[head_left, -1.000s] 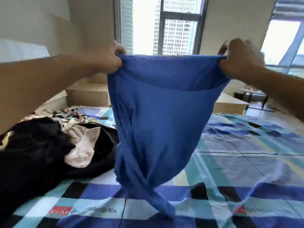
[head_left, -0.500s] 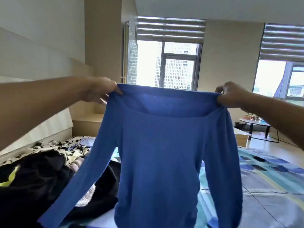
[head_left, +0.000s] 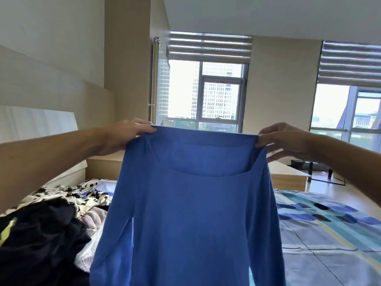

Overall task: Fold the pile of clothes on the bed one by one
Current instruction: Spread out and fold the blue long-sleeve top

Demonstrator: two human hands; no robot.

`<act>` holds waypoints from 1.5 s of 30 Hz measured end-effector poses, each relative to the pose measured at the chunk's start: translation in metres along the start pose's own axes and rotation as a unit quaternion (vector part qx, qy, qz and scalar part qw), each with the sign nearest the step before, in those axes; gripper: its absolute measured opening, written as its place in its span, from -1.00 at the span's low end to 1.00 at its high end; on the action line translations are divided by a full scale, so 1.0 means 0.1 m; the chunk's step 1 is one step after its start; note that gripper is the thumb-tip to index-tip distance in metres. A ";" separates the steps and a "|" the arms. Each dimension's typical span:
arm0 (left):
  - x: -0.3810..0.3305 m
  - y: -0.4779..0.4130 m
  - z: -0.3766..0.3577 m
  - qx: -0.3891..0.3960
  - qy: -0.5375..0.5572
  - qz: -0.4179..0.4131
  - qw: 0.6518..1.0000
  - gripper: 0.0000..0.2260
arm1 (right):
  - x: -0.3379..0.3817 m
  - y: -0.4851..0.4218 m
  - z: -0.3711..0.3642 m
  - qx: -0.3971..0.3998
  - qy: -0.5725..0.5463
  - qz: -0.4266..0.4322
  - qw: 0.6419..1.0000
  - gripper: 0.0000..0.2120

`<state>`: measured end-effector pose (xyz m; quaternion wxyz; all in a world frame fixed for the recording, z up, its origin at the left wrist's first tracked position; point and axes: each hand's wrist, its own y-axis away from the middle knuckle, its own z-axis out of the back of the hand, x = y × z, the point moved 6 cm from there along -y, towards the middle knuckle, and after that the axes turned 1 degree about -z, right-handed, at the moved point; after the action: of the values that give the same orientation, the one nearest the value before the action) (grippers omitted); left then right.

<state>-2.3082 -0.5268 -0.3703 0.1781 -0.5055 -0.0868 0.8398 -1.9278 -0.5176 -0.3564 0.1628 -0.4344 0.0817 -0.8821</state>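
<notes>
While both hands, left hand (head_left: 125, 134) & right hand (head_left: 282, 139), pinch its shoulders, long-sleeved blue knit top (head_left: 191, 213) hangs above checked bed cover (head_left: 329, 234)

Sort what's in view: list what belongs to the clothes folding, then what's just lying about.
Belongs to the job:
- blue top, held up by its shoulders
- left hand and right hand, gripping it
- clothes pile, unfolded
- bed, under the pile

Just there:
- window
- blinds
- low wooden unit beyond the bed
</notes>
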 end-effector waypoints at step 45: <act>-0.19 0.43 0.35 -0.180 -0.177 -0.183 0.950 -0.76 | -0.13 0.33 0.15 -0.164 -0.129 0.099 0.973 -0.75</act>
<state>-2.3396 -0.5727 -0.3523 0.2168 -0.3481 -0.3571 0.8392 -1.9012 -0.5439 -0.3661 0.1850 -0.5549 0.2461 -0.7728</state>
